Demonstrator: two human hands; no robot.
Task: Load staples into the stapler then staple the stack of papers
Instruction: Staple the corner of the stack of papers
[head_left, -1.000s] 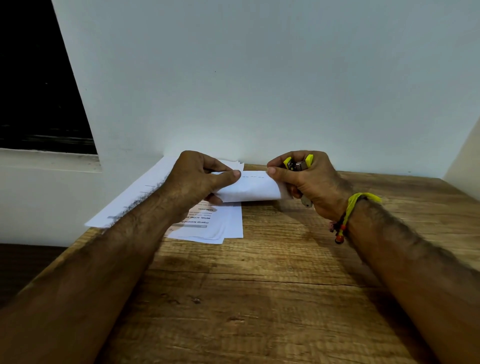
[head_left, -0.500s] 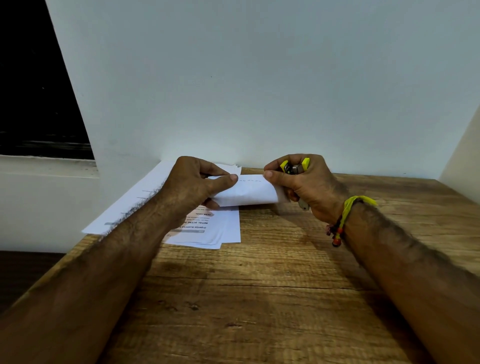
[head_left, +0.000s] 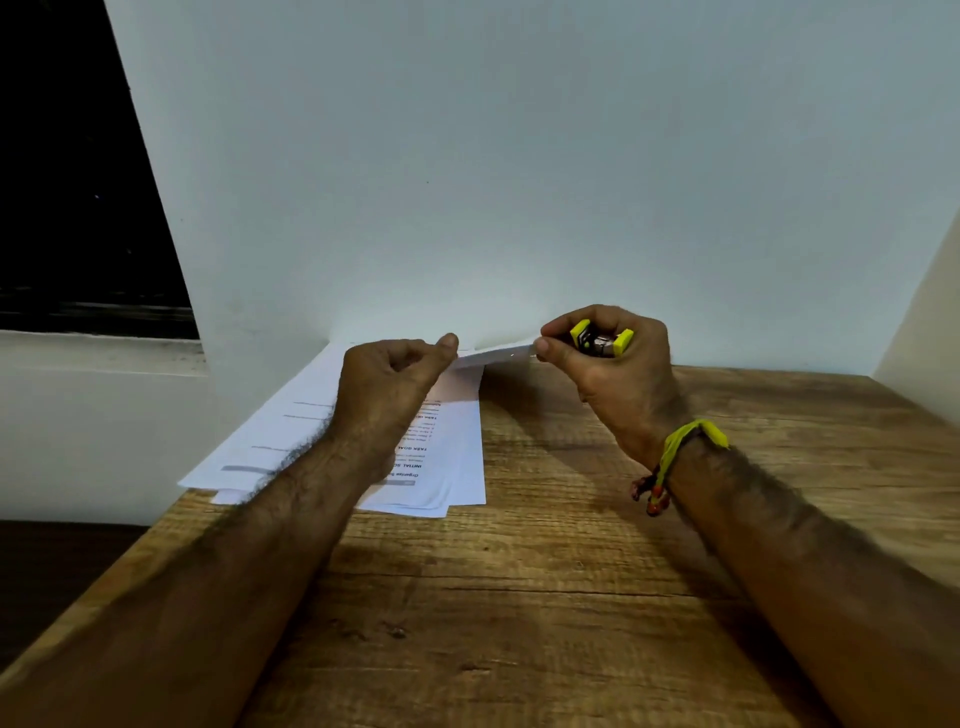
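Paper stack (head_left: 457, 441) is thin and limp; its lifted corner is pinched by left hand (head_left: 387, 387) and right hand (head_left: 613, 364), which also grips the stapler (head_left: 602, 340). Grasping near the corner is advised.

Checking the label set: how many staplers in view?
1. The yellow stapler is gripped in the right hand, raised above the table, beside the paper corner that the left hand pinches. Most of it is hidden by fingers.

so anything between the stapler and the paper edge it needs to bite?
Nothing visible. The stapler sits in the right hand, right at the raised paper that both hands pinch; the left hand holds the other end.
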